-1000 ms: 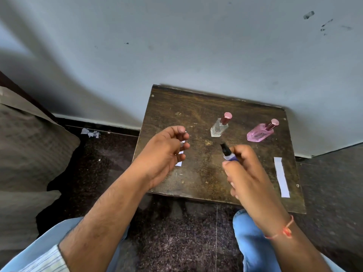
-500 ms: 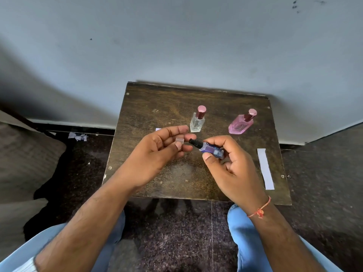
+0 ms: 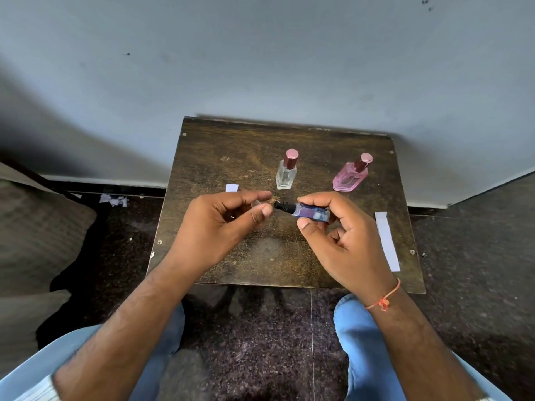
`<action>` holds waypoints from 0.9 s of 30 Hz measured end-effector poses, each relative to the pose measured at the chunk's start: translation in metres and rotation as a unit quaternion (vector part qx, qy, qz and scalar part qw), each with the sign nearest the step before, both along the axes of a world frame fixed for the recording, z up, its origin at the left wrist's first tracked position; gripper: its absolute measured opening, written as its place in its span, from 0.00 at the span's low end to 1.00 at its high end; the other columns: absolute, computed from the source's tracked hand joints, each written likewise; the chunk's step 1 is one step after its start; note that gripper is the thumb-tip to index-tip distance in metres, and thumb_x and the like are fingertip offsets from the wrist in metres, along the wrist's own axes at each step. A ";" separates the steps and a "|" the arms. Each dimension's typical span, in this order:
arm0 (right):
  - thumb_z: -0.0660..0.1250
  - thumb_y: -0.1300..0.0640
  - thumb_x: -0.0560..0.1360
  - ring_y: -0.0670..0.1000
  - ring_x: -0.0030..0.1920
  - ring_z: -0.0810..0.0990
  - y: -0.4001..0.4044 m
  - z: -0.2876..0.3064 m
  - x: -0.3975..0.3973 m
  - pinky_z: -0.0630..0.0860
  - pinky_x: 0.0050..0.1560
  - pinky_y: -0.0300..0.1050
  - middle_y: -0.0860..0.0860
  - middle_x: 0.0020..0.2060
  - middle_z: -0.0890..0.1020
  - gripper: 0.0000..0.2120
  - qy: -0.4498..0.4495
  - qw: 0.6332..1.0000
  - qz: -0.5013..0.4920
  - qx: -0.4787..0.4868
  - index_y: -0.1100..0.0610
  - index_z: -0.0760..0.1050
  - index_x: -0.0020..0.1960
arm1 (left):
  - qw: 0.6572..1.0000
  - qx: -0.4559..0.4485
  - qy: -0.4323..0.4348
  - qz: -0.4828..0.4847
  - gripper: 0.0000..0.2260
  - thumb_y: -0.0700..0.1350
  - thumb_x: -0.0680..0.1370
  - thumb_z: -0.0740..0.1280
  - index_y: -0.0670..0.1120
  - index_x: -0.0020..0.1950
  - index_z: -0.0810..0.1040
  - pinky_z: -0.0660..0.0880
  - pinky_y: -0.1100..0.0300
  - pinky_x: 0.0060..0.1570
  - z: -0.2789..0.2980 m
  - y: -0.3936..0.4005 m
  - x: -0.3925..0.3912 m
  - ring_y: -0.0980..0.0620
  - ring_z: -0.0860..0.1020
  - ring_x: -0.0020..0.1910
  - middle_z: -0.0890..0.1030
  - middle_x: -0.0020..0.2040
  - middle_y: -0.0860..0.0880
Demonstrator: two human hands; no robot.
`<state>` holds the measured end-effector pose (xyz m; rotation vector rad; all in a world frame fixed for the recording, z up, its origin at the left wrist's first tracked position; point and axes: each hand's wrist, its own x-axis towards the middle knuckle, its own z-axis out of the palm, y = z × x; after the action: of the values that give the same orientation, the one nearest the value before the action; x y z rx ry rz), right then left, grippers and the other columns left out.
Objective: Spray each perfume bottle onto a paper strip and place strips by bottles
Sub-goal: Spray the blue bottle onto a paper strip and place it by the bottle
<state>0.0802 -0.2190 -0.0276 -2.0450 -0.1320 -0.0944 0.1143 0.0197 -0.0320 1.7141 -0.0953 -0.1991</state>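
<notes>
Blue jeans (image 3: 364, 342), orange thread bracelet (image 3: 383, 299)

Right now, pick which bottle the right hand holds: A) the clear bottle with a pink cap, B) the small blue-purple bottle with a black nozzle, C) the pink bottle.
B: the right hand grips the small blue-purple bottle sideways, nozzle toward the left hand.

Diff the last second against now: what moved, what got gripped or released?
The right hand tipped the purple bottle from nozzle-up to lying sideways, nozzle toward the left hand. The left hand released the paper strip, now on the table, and has a small clear cap in its grip. Clear bottle, pink bottle and right-hand strip unchanged.
</notes>
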 end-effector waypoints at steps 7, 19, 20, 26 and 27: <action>0.76 0.67 0.79 0.39 0.37 0.77 0.008 0.005 0.001 0.70 0.38 0.27 0.48 0.53 0.86 0.13 -0.030 0.998 0.042 -0.036 0.56 0.85 0.61 | 0.984 0.126 -0.123 -0.010 0.08 0.54 0.72 0.80 0.56 0.49 0.88 0.76 0.74 0.41 -0.001 0.009 -0.003 0.66 0.85 0.41 0.87 0.41 0.63; 0.78 0.65 0.78 0.29 0.41 0.77 0.012 0.007 0.001 0.69 0.43 0.24 0.47 0.52 0.83 0.14 -0.062 0.989 0.058 -0.122 0.55 0.86 0.62 | 0.962 0.193 -0.190 -0.035 0.11 0.52 0.73 0.83 0.51 0.53 0.91 0.82 0.52 0.38 -0.007 0.018 -0.002 0.56 0.85 0.38 0.88 0.41 0.56; 0.78 0.64 0.78 0.29 0.41 0.77 0.012 0.007 0.001 0.69 0.43 0.23 0.47 0.52 0.82 0.14 -0.062 0.988 0.058 -0.127 0.55 0.86 0.62 | 0.962 0.192 -0.190 -0.034 0.12 0.52 0.73 0.83 0.51 0.54 0.91 0.83 0.52 0.39 -0.006 0.019 -0.002 0.57 0.85 0.39 0.88 0.42 0.56; 0.78 0.63 0.78 0.28 0.41 0.76 0.010 0.007 0.001 0.68 0.43 0.23 0.47 0.52 0.83 0.15 -0.063 0.987 0.065 -0.136 0.53 0.87 0.63 | 0.960 0.188 -0.201 -0.058 0.14 0.49 0.73 0.82 0.48 0.58 0.91 0.84 0.62 0.45 -0.007 0.017 -0.002 0.61 0.87 0.44 0.88 0.48 0.59; 0.78 0.63 0.78 0.28 0.41 0.76 0.009 0.007 0.001 0.68 0.44 0.23 0.47 0.52 0.83 0.15 -0.063 0.987 0.066 -0.136 0.54 0.87 0.64 | 0.960 0.186 -0.200 -0.060 0.14 0.49 0.74 0.82 0.47 0.58 0.90 0.84 0.62 0.46 -0.007 0.017 -0.002 0.61 0.87 0.45 0.88 0.48 0.59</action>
<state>0.0813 -0.2095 -0.0202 -2.2953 -0.3774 -0.1290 0.1119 0.0368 -0.0391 2.1079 -0.4878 0.0478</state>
